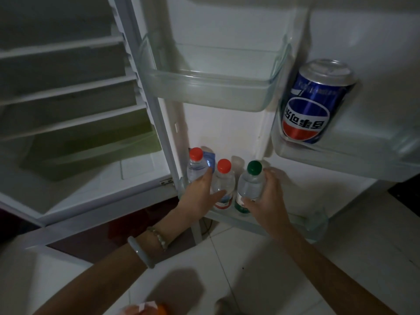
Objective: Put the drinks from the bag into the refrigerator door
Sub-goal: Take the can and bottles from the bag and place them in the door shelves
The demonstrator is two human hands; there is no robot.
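Your right hand (pixel 267 196) has its fingers (pixel 271 175) wrapped around the green-capped bottle (pixel 250 185), a clear water bottle standing upright in the lowest door bin (pixel 316 226) of the open refrigerator door (pixel 227 133). Its label shows green and white near the base, but the writing is too small to read.

Your left hand (pixel 202 194) reaches in beside it, fingers loosely spread and resting against two red-capped bottles: the left red-capped bottle (pixel 196 165) at the bin's far left and the middle red-capped bottle (pixel 223 180) just right of it. Whether the left hand is truly gripping either one, you cannot tell. The middle bottle's label is red and white, its text unreadable. A blue carton (pixel 210 159) stands behind the left bottle.

All three bottles stand close together in a row, upright.

The upper door bin (pixel 204 87) is clear plastic. To its right, a blue Pepsi can (pixel 313 103) sits in a side door bin (pixel 336 153), its red, white and blue globe logo and Chinese characters seen upside down.

Your left wrist wears a pale bangle (pixel 141 252) and a beaded bracelet (pixel 158 237).
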